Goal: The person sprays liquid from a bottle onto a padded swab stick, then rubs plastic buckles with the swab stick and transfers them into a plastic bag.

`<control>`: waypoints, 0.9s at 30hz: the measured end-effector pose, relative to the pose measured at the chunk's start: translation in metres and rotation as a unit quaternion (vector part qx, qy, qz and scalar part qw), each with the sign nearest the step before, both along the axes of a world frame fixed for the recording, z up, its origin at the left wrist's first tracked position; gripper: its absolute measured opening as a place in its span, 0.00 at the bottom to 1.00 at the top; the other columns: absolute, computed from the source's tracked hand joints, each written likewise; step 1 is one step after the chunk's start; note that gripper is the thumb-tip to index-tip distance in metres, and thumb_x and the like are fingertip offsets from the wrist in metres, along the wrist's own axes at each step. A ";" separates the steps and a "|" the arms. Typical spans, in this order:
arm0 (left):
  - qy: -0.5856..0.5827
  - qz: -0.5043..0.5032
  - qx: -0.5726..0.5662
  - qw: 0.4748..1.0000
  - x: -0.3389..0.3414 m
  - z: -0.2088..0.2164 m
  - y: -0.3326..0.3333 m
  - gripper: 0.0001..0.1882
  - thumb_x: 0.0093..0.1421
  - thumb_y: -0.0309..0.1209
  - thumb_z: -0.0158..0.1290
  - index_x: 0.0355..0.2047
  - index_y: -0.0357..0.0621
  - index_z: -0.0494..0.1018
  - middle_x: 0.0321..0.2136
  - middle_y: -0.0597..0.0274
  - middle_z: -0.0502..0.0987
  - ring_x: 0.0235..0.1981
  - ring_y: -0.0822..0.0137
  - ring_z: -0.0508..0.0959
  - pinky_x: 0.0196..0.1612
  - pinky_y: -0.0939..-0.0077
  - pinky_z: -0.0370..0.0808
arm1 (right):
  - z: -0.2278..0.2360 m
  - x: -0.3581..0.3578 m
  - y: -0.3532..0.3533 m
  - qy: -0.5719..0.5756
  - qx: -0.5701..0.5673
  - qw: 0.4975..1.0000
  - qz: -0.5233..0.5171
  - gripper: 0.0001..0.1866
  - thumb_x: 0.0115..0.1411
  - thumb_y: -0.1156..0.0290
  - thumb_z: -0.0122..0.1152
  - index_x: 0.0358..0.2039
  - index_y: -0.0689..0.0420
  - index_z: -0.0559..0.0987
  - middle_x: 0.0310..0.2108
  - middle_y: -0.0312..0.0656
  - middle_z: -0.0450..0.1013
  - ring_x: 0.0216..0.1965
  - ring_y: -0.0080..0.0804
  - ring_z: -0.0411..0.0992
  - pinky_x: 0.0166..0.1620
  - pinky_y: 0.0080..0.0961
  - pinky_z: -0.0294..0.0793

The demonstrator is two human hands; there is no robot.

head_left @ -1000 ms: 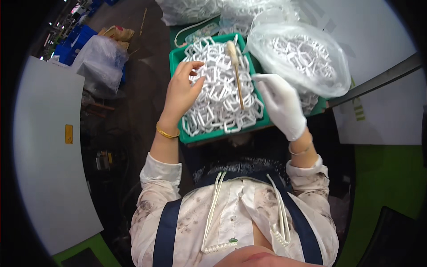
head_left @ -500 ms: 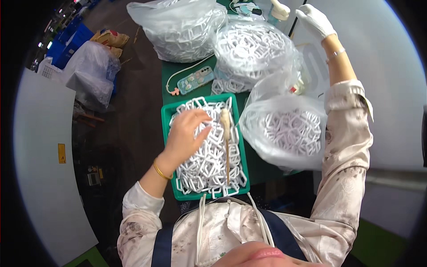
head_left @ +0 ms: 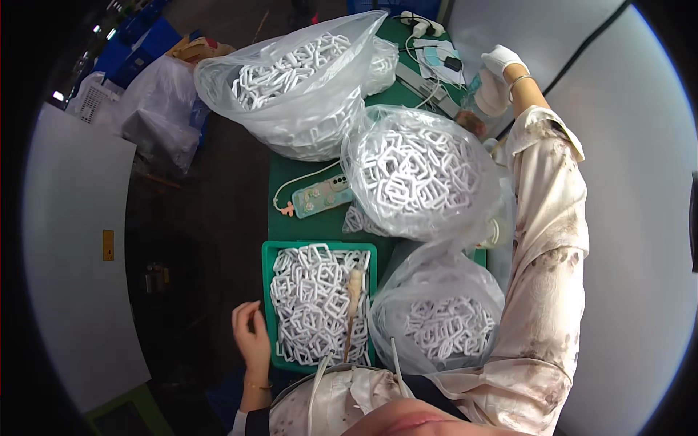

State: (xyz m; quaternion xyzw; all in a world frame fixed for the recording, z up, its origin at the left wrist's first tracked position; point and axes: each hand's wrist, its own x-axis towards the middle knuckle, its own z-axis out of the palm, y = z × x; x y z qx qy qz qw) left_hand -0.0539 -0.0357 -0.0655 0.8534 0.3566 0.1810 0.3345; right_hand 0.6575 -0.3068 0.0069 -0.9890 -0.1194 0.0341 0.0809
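**Two hands far apart over a bench of white plastic links**

The left hand is bare, with a thin gold bangle at the wrist. It hangs beside the left wall of a green tray, fingers loosely curled and holding nothing; it sits just beside the tray rim.

The tray is packed with white plastic links, each a small angular loop. A wooden-handled brush lies on top of them along the tray's right side.

The right hand wears a white glove and is stretched far across the bench, the sleeve of a pale patterned shirt running the length of the arm. The gloved fingers bend around something near a clear container at the far end; what they grip, if anything, cannot be made out.

Between the two hands sit three clear plastic bags of the same white links: a near bag just right of the tray, a middle bag beyond it, and a far bag, open at the top. A pale power strip with its cord lies on the green bench top left of the middle bag.
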 end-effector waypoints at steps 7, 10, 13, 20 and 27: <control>0.046 0.072 -0.051 0.995 -0.017 -0.023 0.010 0.08 0.66 0.19 0.51 0.45 0.35 0.76 0.46 0.56 0.74 0.43 0.66 0.78 0.47 0.76 0.76 | -0.053 0.076 0.001 0.111 -0.080 0.988 0.073 0.27 0.62 0.54 0.60 0.54 0.62 0.79 0.52 0.53 0.78 0.54 0.52 0.77 0.56 0.41 0.75; 0.039 0.065 -0.068 0.995 0.001 -0.029 0.011 0.08 0.66 0.19 0.51 0.45 0.34 0.76 0.46 0.56 0.74 0.42 0.67 0.78 0.46 0.76 0.76 | -0.071 0.099 -0.017 0.129 -0.128 0.978 0.106 0.25 0.57 0.59 0.65 0.52 0.62 0.80 0.47 0.51 0.81 0.45 0.49 0.81 0.48 0.40 0.79; 0.040 0.063 -0.055 0.996 0.006 -0.028 0.013 0.08 0.66 0.19 0.51 0.44 0.34 0.76 0.45 0.57 0.73 0.42 0.67 0.78 0.46 0.76 0.76 | -0.078 0.106 -0.017 0.161 -0.101 0.978 0.090 0.22 0.54 0.65 0.67 0.49 0.61 0.81 0.44 0.50 0.82 0.43 0.47 0.81 0.46 0.38 0.80; 0.017 0.037 -0.064 0.997 0.010 -0.035 0.011 0.09 0.64 0.17 0.51 0.44 0.34 0.75 0.44 0.55 0.73 0.40 0.65 0.78 0.45 0.75 0.76 | -0.071 0.092 -0.024 0.047 -0.156 0.982 0.097 0.17 0.49 0.73 0.70 0.42 0.61 0.84 0.38 0.49 0.83 0.39 0.46 0.82 0.43 0.36 0.81; 0.015 0.043 -0.059 0.997 0.004 -0.031 0.002 0.09 0.64 0.17 0.51 0.44 0.35 0.75 0.43 0.55 0.73 0.40 0.64 0.78 0.45 0.75 0.76 | -0.060 0.075 -0.001 0.089 -0.195 0.975 0.062 0.17 0.52 0.67 0.69 0.42 0.61 0.85 0.42 0.50 0.83 0.44 0.50 0.82 0.45 0.40 0.81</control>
